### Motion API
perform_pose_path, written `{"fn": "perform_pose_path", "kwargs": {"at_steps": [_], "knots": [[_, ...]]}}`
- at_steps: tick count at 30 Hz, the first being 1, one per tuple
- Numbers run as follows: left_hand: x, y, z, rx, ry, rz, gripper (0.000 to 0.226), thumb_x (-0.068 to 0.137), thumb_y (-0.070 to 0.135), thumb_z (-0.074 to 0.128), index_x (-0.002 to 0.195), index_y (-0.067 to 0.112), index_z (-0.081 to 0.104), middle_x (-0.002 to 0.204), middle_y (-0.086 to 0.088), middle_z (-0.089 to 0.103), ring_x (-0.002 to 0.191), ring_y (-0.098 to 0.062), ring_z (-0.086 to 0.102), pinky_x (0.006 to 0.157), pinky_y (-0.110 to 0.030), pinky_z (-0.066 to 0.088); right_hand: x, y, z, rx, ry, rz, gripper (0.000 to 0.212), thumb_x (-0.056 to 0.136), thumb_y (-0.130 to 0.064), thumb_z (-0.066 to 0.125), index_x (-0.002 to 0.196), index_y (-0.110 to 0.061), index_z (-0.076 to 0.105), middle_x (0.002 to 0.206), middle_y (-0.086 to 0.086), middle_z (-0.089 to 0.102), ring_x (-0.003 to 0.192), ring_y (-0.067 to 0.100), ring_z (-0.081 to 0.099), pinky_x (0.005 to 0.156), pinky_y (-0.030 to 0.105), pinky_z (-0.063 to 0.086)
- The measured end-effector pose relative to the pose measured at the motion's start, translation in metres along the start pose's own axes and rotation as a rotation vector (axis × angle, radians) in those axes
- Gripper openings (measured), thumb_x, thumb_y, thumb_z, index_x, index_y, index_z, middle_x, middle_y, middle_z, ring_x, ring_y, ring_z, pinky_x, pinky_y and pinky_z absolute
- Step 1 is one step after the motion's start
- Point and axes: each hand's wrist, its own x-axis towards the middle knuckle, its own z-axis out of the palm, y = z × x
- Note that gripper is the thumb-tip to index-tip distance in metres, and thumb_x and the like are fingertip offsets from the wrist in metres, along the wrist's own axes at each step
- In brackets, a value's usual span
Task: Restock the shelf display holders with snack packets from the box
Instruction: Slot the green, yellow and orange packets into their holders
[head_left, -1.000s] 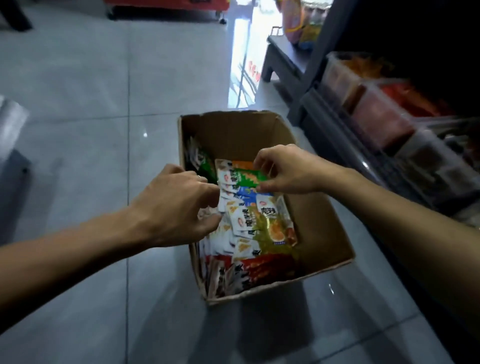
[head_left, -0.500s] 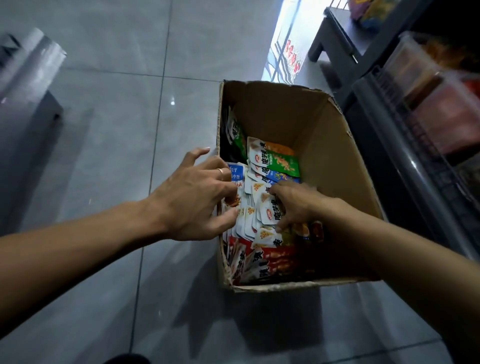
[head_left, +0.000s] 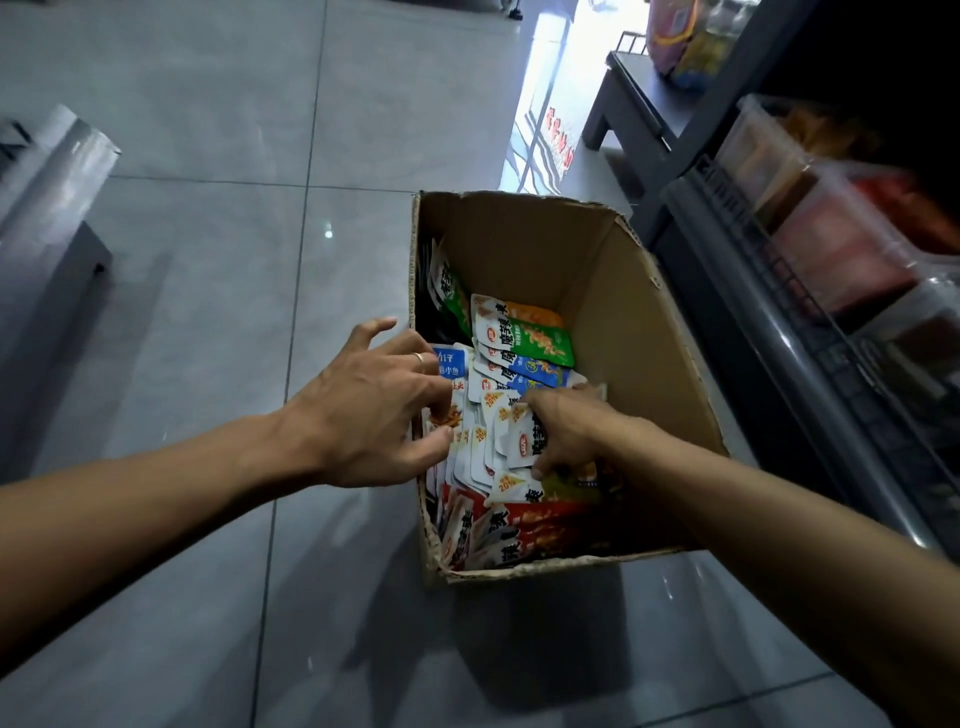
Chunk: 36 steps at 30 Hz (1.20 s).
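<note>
A cardboard box (head_left: 613, 291) is sitting open on the grey tiled floor (head_left: 208, 260), and everything else is placed around it. Snack packets (head_left: 519, 358) are filling the left and near part of the box — white-topped ones standing in a tight row along the left wall, green, orange and blue ones lying flatter toward the far end, and red ones (head_left: 524, 525) packed against the near wall. The right side of the box floor is lying in shadow.

The left hand (head_left: 374, 410) is reaching over the box's left wall; its fingers are curling loosely down onto the tops of the standing packets, with the thumb pressing in beside them and the little finger lifting away outside the wall. A ring is showing on one finger. Whether it is actually pinching a packet I cannot tell.

The right hand (head_left: 566, 431) is lying inside the box, nearer its middle, with fingers curling round the top of a white packet (head_left: 524, 441) in the row — clamped on it, thumb tucked below.

To the right of the box a dark shelf unit (head_left: 779, 332) is standing, with a wire front rail and clear display holders (head_left: 810, 197) sitting on it; the holders are showing orange and red contents, blurred. Beyond the box's far end a bright floor patch with red lettering is glaring. Well left of the box a grey metal fixture (head_left: 47, 208) is leaning into view.
</note>
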Motion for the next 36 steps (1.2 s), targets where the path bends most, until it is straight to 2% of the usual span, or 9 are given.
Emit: {"fn": "perform_pose_path", "kwargs": {"at_steps": [3, 8, 11, 16, 20, 26, 30, 33, 36], "knots": [[-0.001, 0.0, -0.001, -0.003, -0.007, 0.002, 0.045, 0.081, 0.058, 0.038, 0.084, 0.028, 0.07, 0.092, 0.007, 0.068, 0.109, -0.011, 0.053, 0.113, -0.045, 0.023, -0.004, -0.005, 0.004, 0.025, -0.049, 0.003, 0.061, 0.064, -0.055, 0.084, 0.101, -0.027, 0.044, 0.101, -0.003, 0.06, 0.107, 0.025, 0.057, 0.103, 0.044, 0.031], [0.002, 0.0, -0.001, -0.01, -0.038, 0.009, 0.051, 0.08, 0.06, 0.033, 0.091, 0.028, 0.072, 0.099, 0.008, 0.068, 0.113, -0.01, 0.05, 0.115, -0.042, 0.018, -0.016, -0.006, -0.009, 0.083, 0.025, -0.035, 0.058, 0.071, -0.05, 0.081, 0.118, -0.022, 0.063, 0.104, -0.001, 0.067, 0.111, 0.021, 0.059, 0.116, 0.044, 0.023], [0.003, -0.001, 0.0, -0.036, -0.028, 0.017, 0.053, 0.08, 0.06, 0.033, 0.095, 0.028, 0.072, 0.1, 0.007, 0.068, 0.111, -0.009, 0.049, 0.114, -0.034, 0.02, -0.035, 0.0, -0.035, 0.604, 0.036, -0.049, 0.038, 0.08, -0.026, 0.079, 0.114, -0.018, 0.063, 0.1, -0.006, 0.064, 0.097, 0.021, 0.065, 0.078, 0.025, 0.053], [0.01, 0.004, 0.0, -0.175, -0.004, -0.059, 0.071, 0.076, 0.072, 0.023, 0.109, 0.025, 0.065, 0.105, 0.008, 0.067, 0.098, -0.004, 0.046, 0.092, -0.019, 0.026, -0.053, 0.003, -0.077, 1.315, 0.324, 0.006, 0.024, 0.079, -0.015, 0.078, 0.099, -0.015, 0.065, 0.098, 0.007, 0.074, 0.092, 0.025, 0.072, 0.083, 0.041, 0.059], [0.025, 0.015, -0.004, -0.463, 0.065, -0.259, 0.092, 0.069, 0.082, 0.044, 0.14, 0.022, 0.042, 0.116, 0.008, 0.063, 0.109, -0.011, 0.053, 0.105, -0.038, 0.039, -0.065, -0.016, -0.101, 1.707, 0.413, -0.125, 0.021, 0.085, -0.006, 0.07, 0.104, -0.007, 0.062, 0.095, 0.009, 0.073, 0.09, 0.025, 0.072, 0.081, 0.039, 0.061], [0.044, 0.031, -0.017, -0.853, 0.246, -0.42, 0.033, 0.079, 0.035, 0.078, 0.104, 0.022, 0.061, 0.095, 0.003, 0.068, 0.089, -0.015, 0.068, 0.081, -0.043, 0.059, -0.073, -0.045, -0.112, 2.077, 0.262, -0.238, 0.022, 0.097, -0.011, 0.054, 0.116, 0.0, 0.057, 0.1, 0.012, 0.073, 0.096, 0.024, 0.071, 0.084, 0.041, 0.059], [0.039, 0.019, -0.021, -0.806, 0.213, -0.417, 0.017, 0.085, 0.023, 0.072, 0.088, 0.032, 0.058, 0.091, 0.006, 0.068, 0.082, -0.009, 0.067, 0.072, -0.027, 0.059, -0.067, -0.028, -0.089, 1.591, 0.333, -0.019, 0.047, 0.099, -0.046, 0.046, 0.111, -0.004, 0.062, 0.101, 0.008, 0.067, 0.092, 0.019, 0.065, 0.083, 0.034, 0.054], [0.034, 0.011, -0.027, -0.641, 0.227, -0.391, 0.011, 0.087, 0.025, 0.071, 0.087, 0.025, 0.06, 0.081, 0.012, 0.062, 0.076, -0.002, 0.062, 0.064, -0.015, 0.051, -0.069, -0.007, -0.053, 0.914, -0.02, -0.033, 0.043, 0.096, -0.047, 0.053, 0.109, -0.008, 0.064, 0.098, 0.001, 0.064, 0.093, 0.016, 0.061, 0.079, 0.029, 0.05], [0.031, 0.01, -0.028, -0.57, 0.257, -0.373, 0.015, 0.086, 0.028, 0.071, 0.092, 0.016, 0.065, 0.082, 0.005, 0.066, 0.075, -0.011, 0.065, 0.066, -0.023, 0.055, -0.07, -0.004, -0.017, 0.329, -0.376, -0.012, 0.03, 0.089, -0.029, 0.07, 0.116, -0.022, 0.061, 0.108, -0.005, 0.061, 0.105, 0.019, 0.058, 0.073, 0.024, 0.045]]}}
